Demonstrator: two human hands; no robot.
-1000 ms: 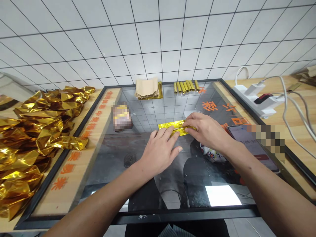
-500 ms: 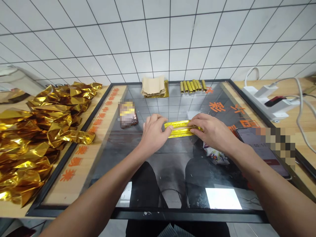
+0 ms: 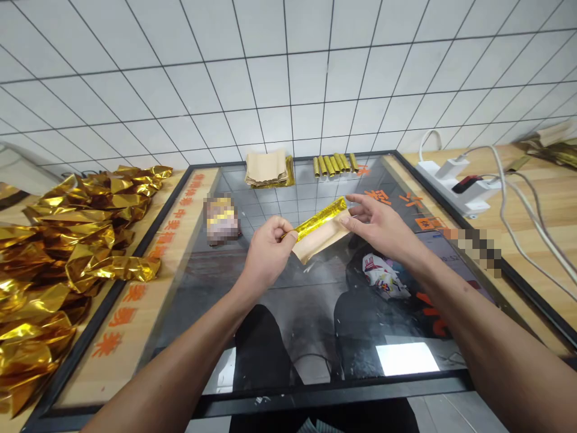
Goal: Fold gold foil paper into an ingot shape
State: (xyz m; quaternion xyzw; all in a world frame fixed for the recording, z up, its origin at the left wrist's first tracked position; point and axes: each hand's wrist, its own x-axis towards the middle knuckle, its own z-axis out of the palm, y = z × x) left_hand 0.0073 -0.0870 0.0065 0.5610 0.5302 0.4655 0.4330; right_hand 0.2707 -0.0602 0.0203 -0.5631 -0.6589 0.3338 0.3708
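**Orange Chinese Characters and a Phone Counter**

Through my camera I can read a few signs. On the black-framed glass tabletop point(image 3: 202, 288) there are large orange Chinese characters; one of them, near the right hand point(image 3: 376, 225), I read as "彩" point(image 3: 377, 196). Along the left side runs a column of smaller orange characters point(image 3: 122, 314), where I can make out "中" point(image 3: 178, 214). The rest of them I cannot read surely. The dark-edged smartphone point(image 3: 435, 243) shows digits ending in "0:52", partly hidden by the forearm. On the white printed wrapper point(image 3: 385, 278), the colourful print is too small to read.
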